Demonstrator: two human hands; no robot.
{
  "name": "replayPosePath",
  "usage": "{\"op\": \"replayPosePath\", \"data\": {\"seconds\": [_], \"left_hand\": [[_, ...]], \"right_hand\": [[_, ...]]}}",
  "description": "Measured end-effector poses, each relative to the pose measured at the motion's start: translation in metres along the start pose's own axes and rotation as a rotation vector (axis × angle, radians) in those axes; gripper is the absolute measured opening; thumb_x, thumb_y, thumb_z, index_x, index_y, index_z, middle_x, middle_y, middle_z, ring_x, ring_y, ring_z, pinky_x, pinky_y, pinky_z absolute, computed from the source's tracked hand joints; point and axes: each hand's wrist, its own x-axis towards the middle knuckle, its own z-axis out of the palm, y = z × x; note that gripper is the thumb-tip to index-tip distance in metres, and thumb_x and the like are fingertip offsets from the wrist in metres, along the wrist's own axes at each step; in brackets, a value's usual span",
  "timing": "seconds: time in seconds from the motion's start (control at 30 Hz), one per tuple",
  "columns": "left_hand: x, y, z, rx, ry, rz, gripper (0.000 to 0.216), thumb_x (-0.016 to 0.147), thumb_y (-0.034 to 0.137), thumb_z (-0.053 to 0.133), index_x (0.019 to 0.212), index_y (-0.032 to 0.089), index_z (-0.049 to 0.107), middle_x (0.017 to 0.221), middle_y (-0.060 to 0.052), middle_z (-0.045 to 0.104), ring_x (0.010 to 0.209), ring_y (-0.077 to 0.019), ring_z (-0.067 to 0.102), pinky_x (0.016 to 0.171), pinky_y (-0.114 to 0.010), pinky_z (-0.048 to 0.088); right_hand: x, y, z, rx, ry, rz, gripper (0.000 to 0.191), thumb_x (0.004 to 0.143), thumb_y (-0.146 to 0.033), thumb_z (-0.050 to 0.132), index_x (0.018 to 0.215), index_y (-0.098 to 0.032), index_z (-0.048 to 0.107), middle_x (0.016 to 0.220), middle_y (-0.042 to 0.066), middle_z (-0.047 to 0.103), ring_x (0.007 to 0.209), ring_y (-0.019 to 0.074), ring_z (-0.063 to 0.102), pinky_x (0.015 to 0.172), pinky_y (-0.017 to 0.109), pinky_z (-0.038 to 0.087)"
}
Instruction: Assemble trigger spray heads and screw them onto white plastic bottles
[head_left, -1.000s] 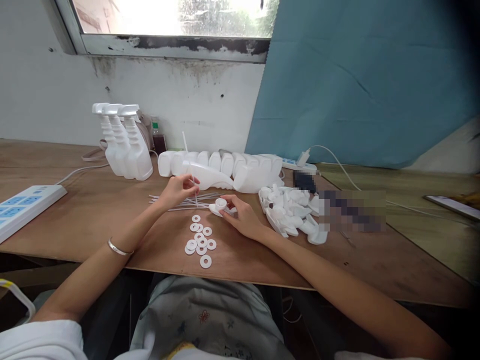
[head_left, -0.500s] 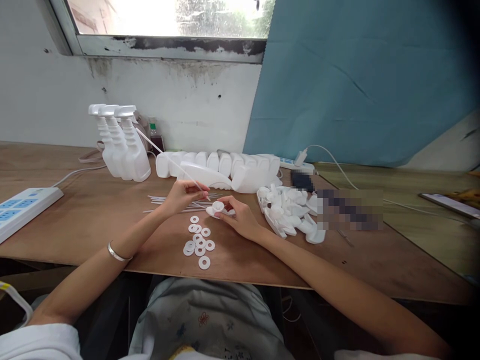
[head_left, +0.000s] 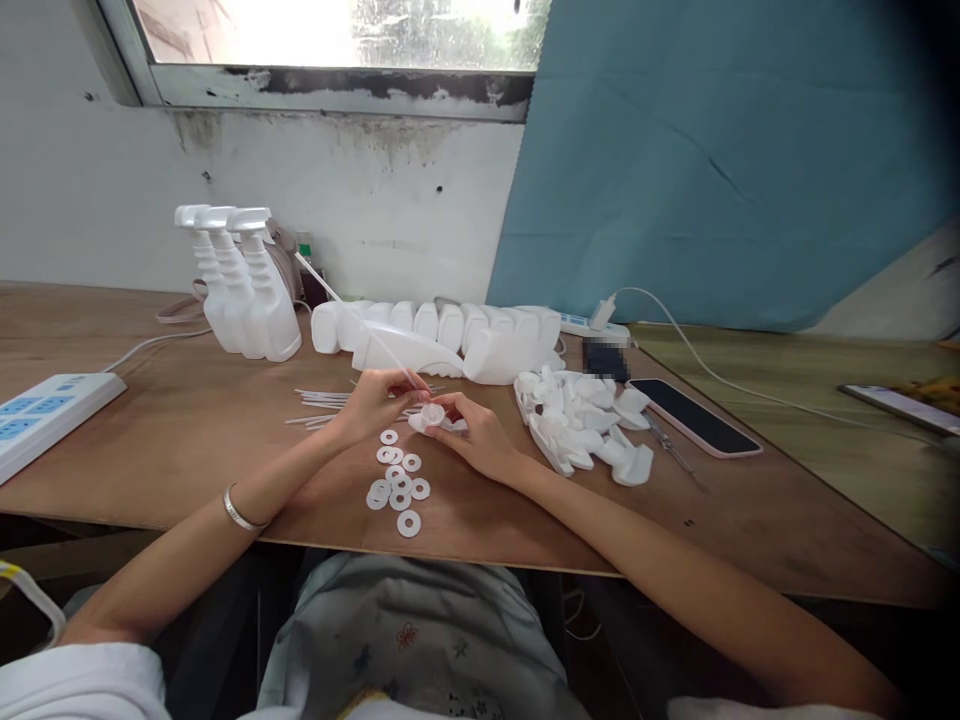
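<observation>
Between the thumb and fingers of my left hand [head_left: 379, 402] is a long thin white tube [head_left: 319, 275], slanting up and to the left. Its lower end meets the open collar of a white spray trigger head [head_left: 430, 418]; how deep it sits there I cannot tell. My right hand [head_left: 480, 432] is closed around that trigger head from the right. Several flat white ring washers [head_left: 400, 490] lie on the table just in front of my hands. More loose white tubes [head_left: 321, 399] rest behind my left wrist.
A heap of white trigger heads [head_left: 585, 410] lies to the right, beside a phone [head_left: 697, 418] and a screwdriver-like tool [head_left: 675, 450]. White bottles [head_left: 420, 325] lie in a row at the back. Assembled spray bottles [head_left: 259, 300] stand back left. A power strip [head_left: 52, 415] is far left.
My left hand has moved slightly right, bringing the tube's lower end down to the trigger head's collar. My right hand has stayed nearly in place, still holding the trigger head.
</observation>
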Motion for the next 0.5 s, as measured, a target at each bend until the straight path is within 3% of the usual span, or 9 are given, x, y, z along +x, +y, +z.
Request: {"op": "replayPosePath", "data": {"seconds": [0.23,0.5], "left_hand": [[-0.0008,-0.0015,0.0034,0.088,-0.009,0.024,0.015,0.076,0.026,0.056,0.076,0.013,0.064,0.068,-0.002,0.064,0.058,-0.0107,0.053,0.056,-0.020,0.042],[0.0034,0.0067,0.0077,0.302,-0.045,0.185,0.011,0.078,0.019,0.053,0.074,0.013,0.062,0.071,-0.003,0.062,0.060,-0.0107,0.052,0.061,-0.022,0.042]], "right_hand": [[0.0000,0.0014,0.0012,-0.014,0.009,-0.009,0.030,0.080,-0.037,0.052,0.104,-0.021,0.050,0.098,0.003,0.062,0.086,0.0159,0.058,0.075,0.029,0.045],[0.0007,0.0027,0.0009,-0.040,0.009,-0.008,0.030,0.079,-0.039,0.053,0.103,-0.020,0.050,0.092,0.003,0.062,0.081,0.0158,0.058,0.072,0.028,0.044]]}}
